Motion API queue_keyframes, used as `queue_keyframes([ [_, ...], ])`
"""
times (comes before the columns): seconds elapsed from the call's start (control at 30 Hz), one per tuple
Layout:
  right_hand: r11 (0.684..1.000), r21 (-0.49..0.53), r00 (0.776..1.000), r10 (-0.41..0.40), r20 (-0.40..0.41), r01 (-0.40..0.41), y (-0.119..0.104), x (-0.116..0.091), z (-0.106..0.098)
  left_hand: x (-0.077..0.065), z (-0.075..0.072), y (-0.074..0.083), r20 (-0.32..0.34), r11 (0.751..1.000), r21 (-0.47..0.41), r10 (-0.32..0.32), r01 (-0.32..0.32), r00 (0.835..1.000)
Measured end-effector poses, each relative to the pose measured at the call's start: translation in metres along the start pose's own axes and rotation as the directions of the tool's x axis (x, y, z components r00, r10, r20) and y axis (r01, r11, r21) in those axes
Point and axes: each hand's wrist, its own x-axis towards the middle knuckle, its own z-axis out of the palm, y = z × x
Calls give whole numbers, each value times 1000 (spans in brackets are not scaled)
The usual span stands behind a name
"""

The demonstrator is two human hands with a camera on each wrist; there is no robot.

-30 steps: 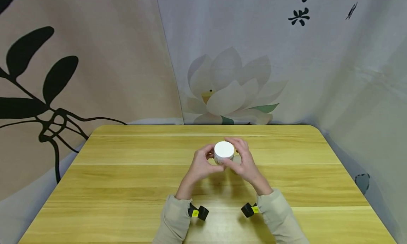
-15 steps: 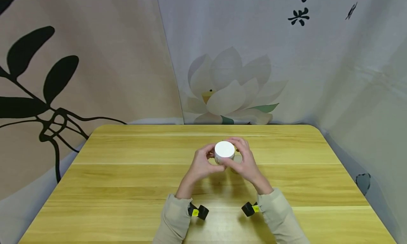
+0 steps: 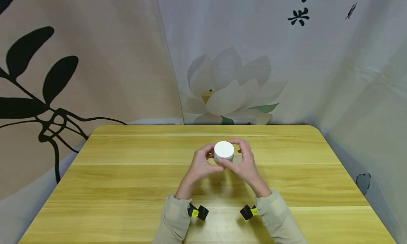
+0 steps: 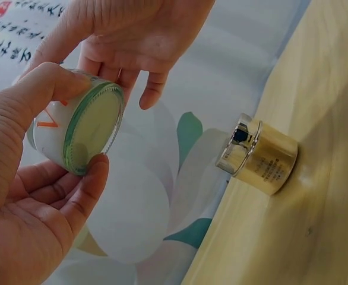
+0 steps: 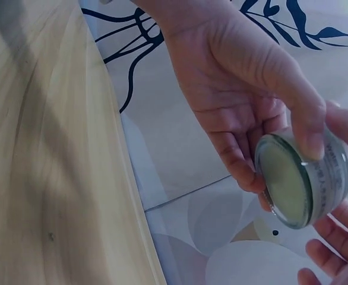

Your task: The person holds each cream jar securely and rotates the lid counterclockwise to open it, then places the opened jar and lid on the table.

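A small glass jar (image 4: 95, 132) with a pale green base and a white lid (image 3: 224, 149) is held up over the table. My left hand (image 3: 201, 165) grips the jar's body between thumb and fingers, its base facing the left wrist camera. Around the lid is my right hand (image 3: 247, 167), with the thumb at the front edge and the index finger curled at the far right side. In the right wrist view the left thumb (image 5: 307, 133) presses on the jar (image 5: 293, 181). Part of the lid's rim is hidden by the fingers.
A gold jar (image 4: 264, 155) with a shiny cap stands on the wooden table (image 3: 127, 187); my right hand mostly covers it in the head view. Printed curtains (image 3: 241, 32) hang behind the table's far edge.
The right index finger has shifted to the right around the lid, and the right wrist has drawn slightly left. The left hand and jar stay in nearly the same place.
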Motion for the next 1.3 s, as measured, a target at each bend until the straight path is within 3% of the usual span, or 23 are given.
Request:
queue_keyframes([
  [0.13,999,2,999,-45,12,45,22,2,1,1,0,1,0,1000,-6,7,-7,1000],
  [0.33,991,74,989,-120,89,114,29,4,-3,1,-1,1,3,999,-23,27,-27,1000],
  [0.57,999,42,999,-15,35,13,25,2,1,1,-1,1,1,1000,-24,-2,2,1000],
  [0.7,1000,13,1000,6,14,-6,24,3,2,1,-1,1,2,1000,-27,-12,12,1000],
  [0.83,999,14,999,-31,31,31,14,5,-2,2,-2,2,3,1000,-20,0,0,1000],
  [1.1,985,98,984,-150,97,141,30,5,-3,1,-1,0,9,999,-16,31,-31,999],
  [1.2,992,64,989,-119,94,113,30,4,-1,1,-1,-1,6,999,-16,29,-29,1000],
  [1.3,999,27,997,-31,70,29,28,4,1,1,-1,-2,6,1000,-13,26,-26,1000],
])
